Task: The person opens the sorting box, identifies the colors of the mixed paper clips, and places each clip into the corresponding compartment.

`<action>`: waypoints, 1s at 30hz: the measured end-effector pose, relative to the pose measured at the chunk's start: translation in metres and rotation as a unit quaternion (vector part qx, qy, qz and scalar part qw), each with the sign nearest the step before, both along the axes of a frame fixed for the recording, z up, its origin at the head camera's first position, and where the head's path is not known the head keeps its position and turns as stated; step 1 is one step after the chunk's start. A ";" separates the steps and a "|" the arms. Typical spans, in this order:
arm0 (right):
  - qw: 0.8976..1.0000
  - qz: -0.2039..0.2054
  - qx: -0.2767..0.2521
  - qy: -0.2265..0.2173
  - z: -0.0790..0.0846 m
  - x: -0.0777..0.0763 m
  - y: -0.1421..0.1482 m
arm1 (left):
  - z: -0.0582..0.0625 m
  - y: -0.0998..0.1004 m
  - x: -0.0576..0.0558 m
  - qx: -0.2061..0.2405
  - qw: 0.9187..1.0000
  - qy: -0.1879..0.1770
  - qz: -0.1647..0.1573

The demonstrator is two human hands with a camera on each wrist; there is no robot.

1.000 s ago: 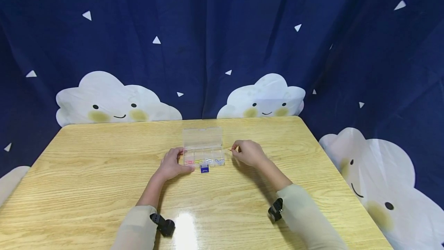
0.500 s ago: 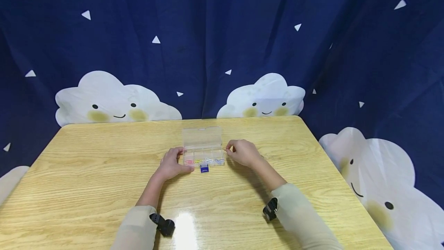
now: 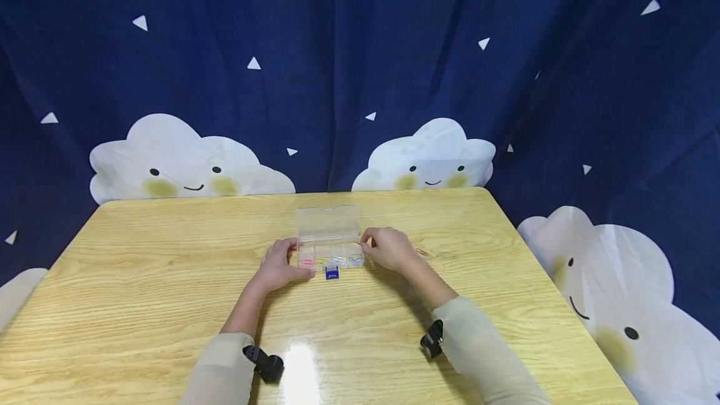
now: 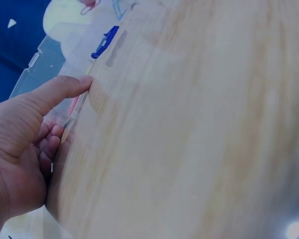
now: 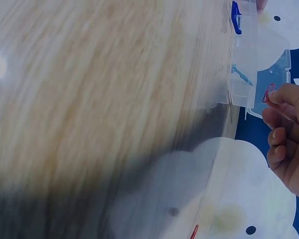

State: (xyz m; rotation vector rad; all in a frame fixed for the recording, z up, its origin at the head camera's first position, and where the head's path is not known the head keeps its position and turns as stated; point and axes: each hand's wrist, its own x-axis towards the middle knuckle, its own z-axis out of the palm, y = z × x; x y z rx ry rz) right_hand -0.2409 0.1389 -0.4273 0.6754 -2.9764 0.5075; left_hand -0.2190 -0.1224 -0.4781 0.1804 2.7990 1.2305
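A clear plastic compartment box (image 3: pixel 330 249) stands on the table with its lid (image 3: pixel 328 222) raised at the back. Along the front compartments lie pink, yellow, white and blue paper clips (image 3: pixel 339 260). My left hand (image 3: pixel 277 265) holds the box's left end, thumb at the front edge and fingers around the side. Over the box's right end, my right hand (image 3: pixel 389 247) pinches a red paper clip (image 5: pixel 269 93) between thumb and forefinger. At the front, the blue latch (image 3: pixel 332 272) hangs open.
Another reddish paper clip (image 3: pixel 422 252) lies on the wooden table (image 3: pixel 169 280), right of my right hand. Behind the table hangs a dark blue curtain (image 3: pixel 304 80) with clouds and white triangles.
My right hand has moved left with the paper clip, from beside the box to over its right end. The clip on the table has come into sight. My left hand stays put.
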 end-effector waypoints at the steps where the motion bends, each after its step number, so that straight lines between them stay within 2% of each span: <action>1: 1.000 0.007 -0.002 0.008 0.000 0.000 0.000 | 0.000 0.000 0.000 0.001 1.000 -0.001 0.000; 4: 1.000 0.012 -0.011 0.011 -0.001 -0.001 -0.003 | 0.000 0.000 0.000 0.001 1.000 0.000 0.001; 14: 1.000 -0.020 -0.004 -0.005 -0.008 -0.007 -0.008 | 0.001 0.001 -0.002 0.013 1.000 -0.003 0.003; 30: 1.000 -0.019 -0.003 -0.015 -0.013 -0.008 -0.014 | -0.002 0.000 -0.002 0.009 1.000 0.001 0.006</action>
